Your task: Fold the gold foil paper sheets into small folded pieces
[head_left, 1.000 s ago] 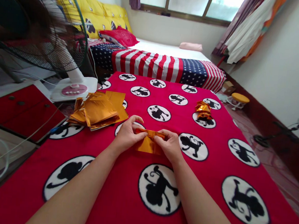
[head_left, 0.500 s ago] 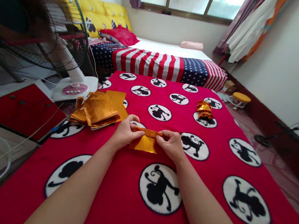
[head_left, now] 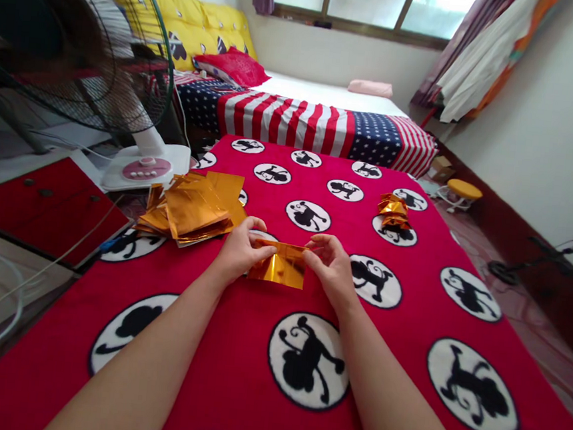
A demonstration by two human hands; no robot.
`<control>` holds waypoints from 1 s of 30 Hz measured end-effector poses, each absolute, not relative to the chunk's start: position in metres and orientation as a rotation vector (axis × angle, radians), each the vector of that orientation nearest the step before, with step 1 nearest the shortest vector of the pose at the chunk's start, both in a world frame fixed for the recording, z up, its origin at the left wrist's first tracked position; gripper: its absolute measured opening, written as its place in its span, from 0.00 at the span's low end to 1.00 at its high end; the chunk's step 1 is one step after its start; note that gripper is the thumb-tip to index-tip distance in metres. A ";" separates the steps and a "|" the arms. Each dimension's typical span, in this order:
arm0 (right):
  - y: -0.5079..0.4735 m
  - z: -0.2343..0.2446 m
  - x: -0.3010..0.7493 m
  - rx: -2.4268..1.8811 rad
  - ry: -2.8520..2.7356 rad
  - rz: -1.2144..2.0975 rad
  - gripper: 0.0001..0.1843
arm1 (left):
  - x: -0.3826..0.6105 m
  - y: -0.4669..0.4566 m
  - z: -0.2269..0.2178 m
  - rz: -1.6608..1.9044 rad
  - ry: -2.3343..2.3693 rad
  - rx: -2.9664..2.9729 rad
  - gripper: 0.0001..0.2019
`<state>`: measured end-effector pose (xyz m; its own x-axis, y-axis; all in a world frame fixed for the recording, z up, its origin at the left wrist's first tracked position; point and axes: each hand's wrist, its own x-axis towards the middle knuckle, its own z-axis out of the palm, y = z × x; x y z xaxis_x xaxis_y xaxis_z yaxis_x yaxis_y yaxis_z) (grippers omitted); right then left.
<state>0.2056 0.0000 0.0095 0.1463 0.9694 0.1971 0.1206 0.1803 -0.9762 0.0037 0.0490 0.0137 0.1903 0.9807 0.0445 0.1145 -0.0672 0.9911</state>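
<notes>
Between my hands is a sheet of shiny gold foil paper (head_left: pixel 282 268), its far edge creased in a straight line. My left hand (head_left: pixel 240 251) pinches its left end, thumb on top and fingers curled behind. At the far right corner, my right hand (head_left: pixel 332 269) holds the sheet lightly between thumb and fingertips. A loose stack of gold foil sheets (head_left: pixel 197 207) lies beyond my left hand. Off to the right sits a small pile of folded gold foil pieces (head_left: pixel 394 211).
A red cloth (head_left: pixel 233 371) with monkey prints covers the surface under my hands. An electric fan (head_left: pixel 145 166) stands at the left beside a red-fronted cabinet (head_left: pixel 46 204). Behind is a bed (head_left: pixel 284 121); a yellow stool (head_left: pixel 464 189) stands on the floor at right.
The raised fold along the sheet's far edge now lies flatter, and more of its face shows. My right thumb and fingers have loosened and shifted slightly to the far corner.
</notes>
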 end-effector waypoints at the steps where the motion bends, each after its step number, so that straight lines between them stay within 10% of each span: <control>1: 0.000 0.009 0.201 -1.194 -1.271 0.942 0.22 | 0.006 0.048 0.013 1.048 1.121 1.449 0.24; 30: -0.001 0.006 0.195 -1.216 -1.212 1.037 0.22 | 0.007 0.045 0.017 0.835 0.939 1.546 0.25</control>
<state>0.1946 -0.0006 0.0064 0.1016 0.9895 0.1023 0.0520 0.0974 -0.9939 0.0069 0.0445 0.0170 0.4392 0.8980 0.0286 0.1329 -0.0964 0.9864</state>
